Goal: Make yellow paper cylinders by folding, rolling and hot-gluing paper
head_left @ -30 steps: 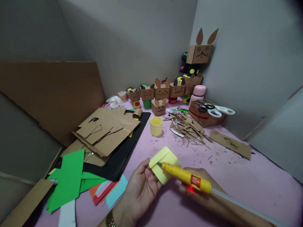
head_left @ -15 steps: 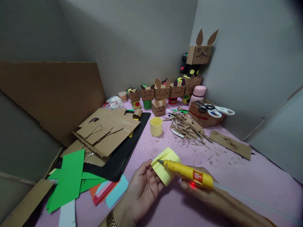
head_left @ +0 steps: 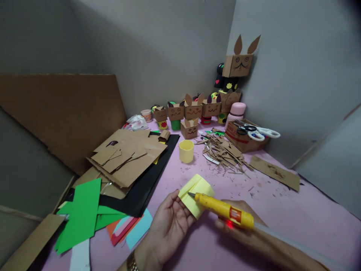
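My left hand [head_left: 173,220], palm up, holds a folded piece of yellow paper [head_left: 201,187] by its left edge and from below. In my right hand [head_left: 239,227] is a yellow glue gun [head_left: 222,207], gripped from behind and underneath, with a red light glowing on its lower side. Its dark nozzle points left, over the fold in the paper; whether the tip touches the paper I cannot tell. A clear glue stick [head_left: 270,230] runs out of its back end. Beyond the hands, a yellow paper ring [head_left: 186,152] stands upright on the pink table [head_left: 166,173].
Stacked cardboard [head_left: 132,150] and green paper sheets [head_left: 83,214] lie at the left. Cardboard scraps [head_left: 225,152] lie right of the ring. Scissors [head_left: 258,131] rest on a box [head_left: 244,143]. Several cardboard animal heads [head_left: 193,111] and a pink bottle [head_left: 237,113] stand behind.
The yellow paper has tilted and shifted slightly up and left in my left hand. The glue gun's nozzle has moved slightly down over it, and the glue stick shows more clearly.
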A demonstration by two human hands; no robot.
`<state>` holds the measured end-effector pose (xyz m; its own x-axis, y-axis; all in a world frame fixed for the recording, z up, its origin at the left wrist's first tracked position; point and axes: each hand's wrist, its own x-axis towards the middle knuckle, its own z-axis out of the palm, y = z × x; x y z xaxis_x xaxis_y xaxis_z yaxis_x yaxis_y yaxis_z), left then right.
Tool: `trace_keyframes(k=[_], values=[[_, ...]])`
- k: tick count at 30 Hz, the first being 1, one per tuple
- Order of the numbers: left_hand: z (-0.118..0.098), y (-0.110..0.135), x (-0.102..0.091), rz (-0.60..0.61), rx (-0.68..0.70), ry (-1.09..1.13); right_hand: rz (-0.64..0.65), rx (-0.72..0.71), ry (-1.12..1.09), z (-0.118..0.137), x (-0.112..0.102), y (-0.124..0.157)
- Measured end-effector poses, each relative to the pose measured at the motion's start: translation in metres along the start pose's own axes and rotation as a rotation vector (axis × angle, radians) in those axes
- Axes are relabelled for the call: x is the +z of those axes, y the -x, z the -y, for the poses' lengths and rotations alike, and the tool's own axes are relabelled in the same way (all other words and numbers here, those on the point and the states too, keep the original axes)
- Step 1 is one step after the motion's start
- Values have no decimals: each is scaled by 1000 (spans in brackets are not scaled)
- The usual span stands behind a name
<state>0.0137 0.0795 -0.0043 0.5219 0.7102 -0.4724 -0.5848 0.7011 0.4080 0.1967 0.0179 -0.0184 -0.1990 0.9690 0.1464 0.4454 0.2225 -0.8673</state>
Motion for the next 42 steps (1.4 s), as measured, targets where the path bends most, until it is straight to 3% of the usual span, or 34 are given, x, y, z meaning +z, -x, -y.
trace_keyframes(k=[12,29,36,42], values=[[1,1,0,-49,32,-36,28,129,4,7,0,1],[-1,2,2,-51,46,-30,-44,127,42,5,-2,-2],[2,4,2,-36,75,-86,46,77,70,0,4,-2],[2,4,3,-27,88,-72,-20,98,74,0,1,-3]])
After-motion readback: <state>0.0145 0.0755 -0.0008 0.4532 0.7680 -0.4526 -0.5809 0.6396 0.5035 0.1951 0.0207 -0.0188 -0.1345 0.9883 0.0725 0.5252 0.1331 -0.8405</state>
